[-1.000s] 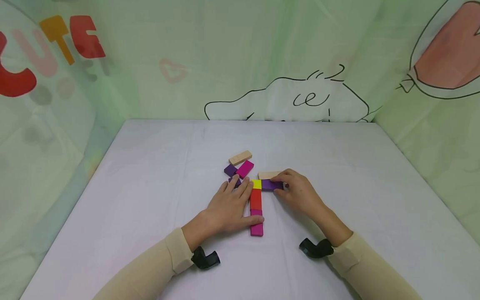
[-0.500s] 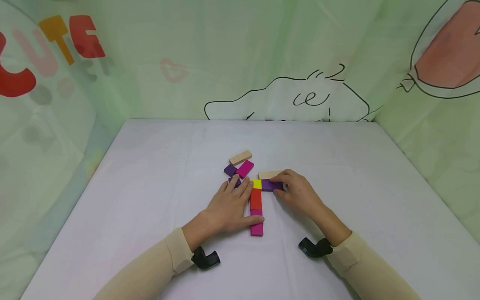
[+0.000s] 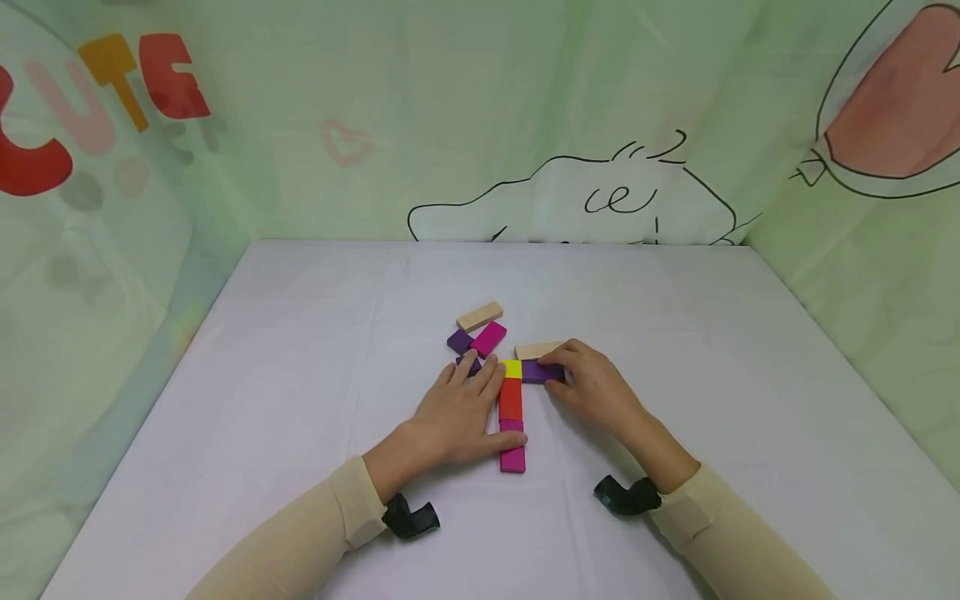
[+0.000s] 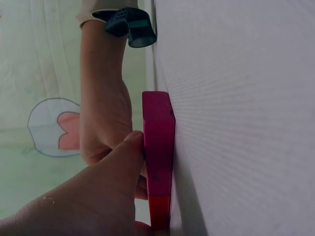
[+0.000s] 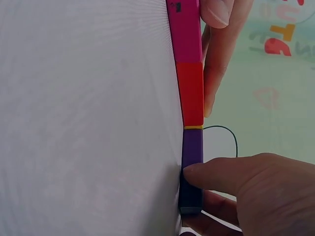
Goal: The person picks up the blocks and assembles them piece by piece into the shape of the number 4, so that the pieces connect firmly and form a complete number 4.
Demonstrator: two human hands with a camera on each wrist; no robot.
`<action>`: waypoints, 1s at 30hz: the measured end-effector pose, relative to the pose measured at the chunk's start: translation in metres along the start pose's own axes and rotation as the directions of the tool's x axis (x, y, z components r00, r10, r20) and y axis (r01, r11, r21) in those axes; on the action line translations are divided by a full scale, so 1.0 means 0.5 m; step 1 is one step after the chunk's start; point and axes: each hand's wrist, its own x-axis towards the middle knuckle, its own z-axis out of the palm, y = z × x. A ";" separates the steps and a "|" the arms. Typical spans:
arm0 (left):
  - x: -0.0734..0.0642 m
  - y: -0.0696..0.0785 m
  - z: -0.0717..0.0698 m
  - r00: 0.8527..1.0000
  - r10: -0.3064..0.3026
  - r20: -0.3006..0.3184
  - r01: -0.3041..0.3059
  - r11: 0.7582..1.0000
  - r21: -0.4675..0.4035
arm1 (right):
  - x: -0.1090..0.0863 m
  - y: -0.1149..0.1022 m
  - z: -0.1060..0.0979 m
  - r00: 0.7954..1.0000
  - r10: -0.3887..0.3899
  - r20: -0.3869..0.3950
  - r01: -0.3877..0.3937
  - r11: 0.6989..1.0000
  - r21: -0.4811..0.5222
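Note:
A magenta block (image 3: 513, 461), a red block (image 3: 511, 402) and a yellow block (image 3: 513, 369) lie end to end in a column on the white table. From the yellow end a purple block (image 3: 532, 372) extends rightward. My right hand (image 3: 603, 392) pinches that block, its thumb (image 5: 211, 174) on the near side. The left hand (image 3: 456, 421) lies along the column's left side with fingers extended, its thumb resting on the magenta block. Under its fingertips a dark purple block (image 3: 477, 365) is partly hidden.
Behind the left fingers lie another purple block (image 3: 459, 342), a magenta block (image 3: 489, 338) and a plain wooden block (image 3: 480, 316). A second wooden block (image 3: 534, 350) sits just behind the pinched one. A printed cloth (image 3: 480, 100) backs the white table (image 3: 337, 317).

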 end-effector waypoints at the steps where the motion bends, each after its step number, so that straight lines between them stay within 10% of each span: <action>1: 0.000 0.000 0.000 1.000 0.000 0.000 0.000 1.000 -0.003 | 0.000 0.000 0.000 1.000 0.001 0.000 -0.001 1.000 -0.002; 30: 0.000 -0.005 0.002 0.999 0.019 -0.027 -0.020 1.000 -0.002 | -0.028 -0.057 0.003 0.951 -0.257 0.173 0.268 0.962 -0.045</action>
